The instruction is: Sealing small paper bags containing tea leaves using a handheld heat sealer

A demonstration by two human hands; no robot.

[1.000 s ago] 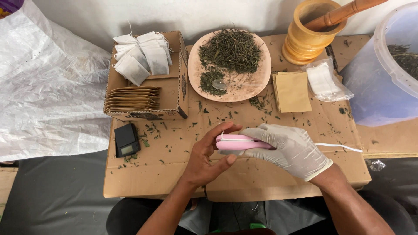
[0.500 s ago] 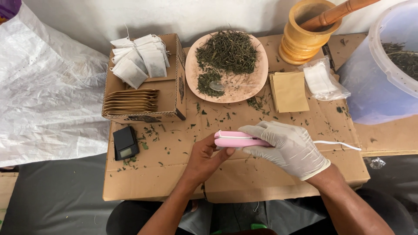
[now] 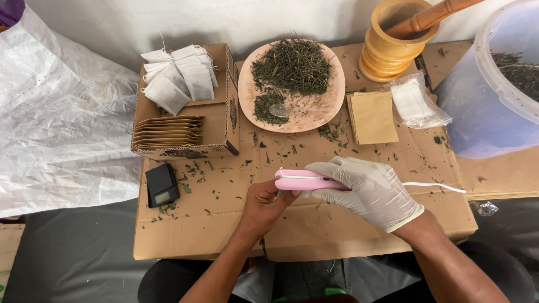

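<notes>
My right hand point(image 3: 370, 191), in a white glove, grips a pink hand-held sealer point(image 3: 300, 179) with a white cord point(image 3: 435, 186) trailing right. My bare left hand point(image 3: 268, 203) is closed just under the sealer's left end; something white, mostly hidden by the fingers, sits between the hand and the sealer. Both hands hover over the cardboard work surface point(image 3: 219, 224), near its front middle.
A round plate point(image 3: 328, 112) holds dried green herbs. A cardboard box point(image 3: 222, 112) holds white filter bags and brown envelopes. A small black scale point(image 3: 161, 184), a brown envelope stack point(image 3: 371, 116), a bag of white filters point(image 3: 415, 101), a wooden mortar with pestle point(image 3: 393, 42) and a plastic bucket point(image 3: 494, 106) surround.
The two hands and the pink sealer stay nearly in place; my left hand has tucked a little closer under the sealer's left end.
</notes>
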